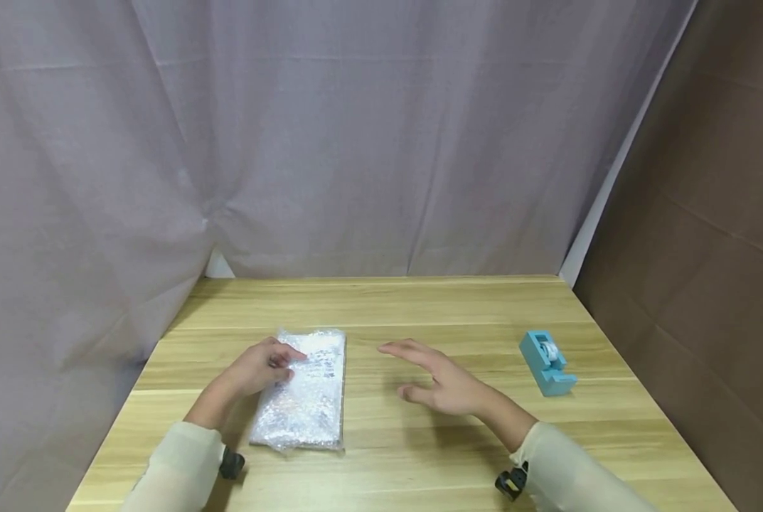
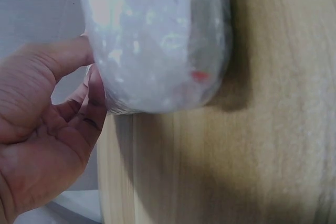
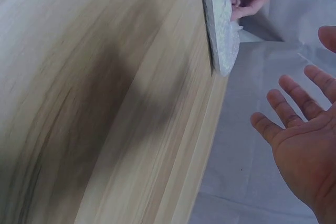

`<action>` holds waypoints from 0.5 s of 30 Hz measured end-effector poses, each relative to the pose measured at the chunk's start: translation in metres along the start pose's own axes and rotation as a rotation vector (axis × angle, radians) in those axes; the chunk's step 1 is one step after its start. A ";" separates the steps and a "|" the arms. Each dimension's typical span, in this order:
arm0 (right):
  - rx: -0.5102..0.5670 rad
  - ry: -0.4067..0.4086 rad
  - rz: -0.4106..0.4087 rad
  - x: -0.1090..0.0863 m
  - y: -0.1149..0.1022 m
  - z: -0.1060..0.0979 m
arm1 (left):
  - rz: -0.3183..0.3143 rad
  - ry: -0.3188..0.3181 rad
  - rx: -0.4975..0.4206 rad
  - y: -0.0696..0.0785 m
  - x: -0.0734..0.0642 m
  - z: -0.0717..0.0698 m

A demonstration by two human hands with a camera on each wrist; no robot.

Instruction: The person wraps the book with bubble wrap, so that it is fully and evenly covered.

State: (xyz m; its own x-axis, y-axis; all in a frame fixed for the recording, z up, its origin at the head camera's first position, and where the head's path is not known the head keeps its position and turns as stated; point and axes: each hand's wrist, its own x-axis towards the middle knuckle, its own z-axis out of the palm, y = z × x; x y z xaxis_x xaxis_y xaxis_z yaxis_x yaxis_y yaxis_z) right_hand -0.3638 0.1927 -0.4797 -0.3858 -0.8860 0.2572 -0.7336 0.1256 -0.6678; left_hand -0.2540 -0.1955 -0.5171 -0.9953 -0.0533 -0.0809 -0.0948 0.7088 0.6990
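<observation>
A flat rectangular package (image 1: 311, 405) wrapped in clear bubble wrap lies on the table, left of centre. My left hand (image 1: 262, 366) is at its left part, thumb and forefinger apart and their tips on the wrap. The left wrist view shows the bent fingers (image 2: 94, 90) against the edge of the bubble-wrapped package (image 2: 147, 45), which has a small red mark near one corner. To the package's right, my right hand (image 1: 441, 380) hovers above the table with fingers extended and thumb apart, holding nothing. Its spread fingers (image 3: 299, 98) and bare palm show in the right wrist view.
A blue tape dispenser (image 1: 547, 363) with a roll of clear tape stands toward the right side of the wooden table (image 1: 387, 306). A grey curtain (image 1: 330, 156) hangs behind the table's far edge, and a brown cloth (image 1: 701, 235) borders the right side.
</observation>
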 end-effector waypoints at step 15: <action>0.026 -0.082 -0.036 0.020 -0.009 0.019 | 0.002 -0.022 0.001 -0.006 0.002 -0.001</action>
State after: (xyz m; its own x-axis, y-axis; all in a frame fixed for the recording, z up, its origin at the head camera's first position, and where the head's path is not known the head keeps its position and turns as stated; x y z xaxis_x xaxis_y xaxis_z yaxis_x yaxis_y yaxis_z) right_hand -0.3544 0.1656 -0.4823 -0.3117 -0.9235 0.2236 -0.7308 0.0826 -0.6776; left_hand -0.2553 -0.2001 -0.5207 -0.9948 -0.0364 -0.0954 -0.0930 0.7097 0.6984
